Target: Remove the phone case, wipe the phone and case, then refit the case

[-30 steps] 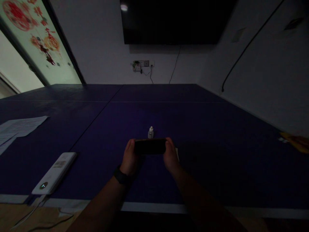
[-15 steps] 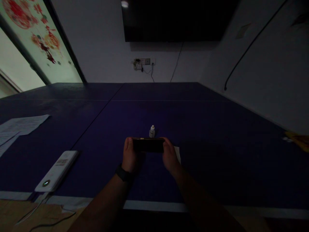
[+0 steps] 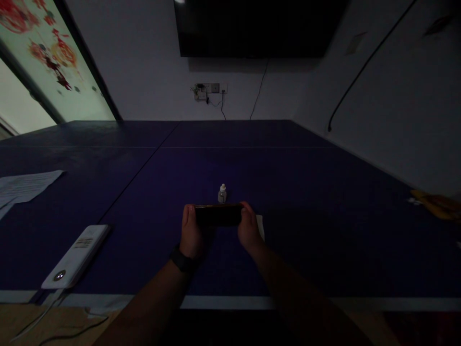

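Note:
Both my hands hold a dark flat phone (image 3: 218, 214) sideways above the dark blue table (image 3: 306, 182). My left hand (image 3: 190, 235) grips its left end, with a dark watch on that wrist. My right hand (image 3: 247, 229) is wrapped round the right end. A small white dropper bottle (image 3: 222, 193) stands upright on the table just beyond the phone. A white sheet or cloth (image 3: 260, 227) pokes out from under my right hand. The room is dim and fine detail is lost.
A white power bank (image 3: 76, 255) with a lit indicator lies at the near left, its cable hanging over the table's white front edge. Papers (image 3: 25, 186) lie at the far left. A yellow object (image 3: 434, 204) sits at the right edge. A dark screen hangs on the back wall.
The phone and both hands have shifted slightly away from me and to the left, closer to the bottle. The view has tilted a little. The grip is unchanged.

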The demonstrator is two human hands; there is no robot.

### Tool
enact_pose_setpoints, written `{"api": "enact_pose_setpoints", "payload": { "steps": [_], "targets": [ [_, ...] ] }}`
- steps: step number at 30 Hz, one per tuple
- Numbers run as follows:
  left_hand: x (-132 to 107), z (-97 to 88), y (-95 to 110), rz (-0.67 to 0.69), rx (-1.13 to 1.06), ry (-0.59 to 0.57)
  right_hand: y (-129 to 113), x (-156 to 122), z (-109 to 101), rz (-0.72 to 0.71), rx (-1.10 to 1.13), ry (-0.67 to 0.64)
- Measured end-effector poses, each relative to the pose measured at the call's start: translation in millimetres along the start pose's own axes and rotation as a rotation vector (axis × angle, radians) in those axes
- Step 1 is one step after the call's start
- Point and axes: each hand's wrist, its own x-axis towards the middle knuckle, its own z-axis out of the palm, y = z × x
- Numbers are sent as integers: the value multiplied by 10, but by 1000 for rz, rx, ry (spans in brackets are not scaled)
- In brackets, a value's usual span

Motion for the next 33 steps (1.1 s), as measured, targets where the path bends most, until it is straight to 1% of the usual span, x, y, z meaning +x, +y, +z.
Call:
{"api": "enact_pose_setpoints", "payload": {
  "steps": [3,7,11,15,17,22,24,26,27,29,31,33],
  "targets": [
    [-12,5,12,37,-25,14,15,-5,1,0,12,-5],
    [-30,13,41,61,-9,4,18,-6,5,-2,24,10],
    [-31,3,54,82,-10,-25,-2,-2,7,-14,33,-4],
    [-5,-15,22,99,-5,-64,-34,0,-2,-39,29,-30],
    [21,-28,1,105,29,-60,-47,-6,-10,-57,20,-37],
    [101,-93,10,125,209,-29,-66,-21,-47,-120,-29,-51],
    [113,-102,56,196,296,-31,-77,-23,-69,-155,-59,-62],
    [100,-77,122,337,425,-81,-94,-25,-90,-203,-94,-93],
    [86,-51,156,420,505,-134,-105,-28,-97,-232,-111,-116],
    [51,15,215,540,640,-288,-126,-37,-104,-294,-143,-169],
    [21,78,249,609,728,-401,-143,-44,-103,-357,-170,-219],
    [3,113,255,630,783,-459,-156,-48,-98,-412,-195,-253]
  ]
}}
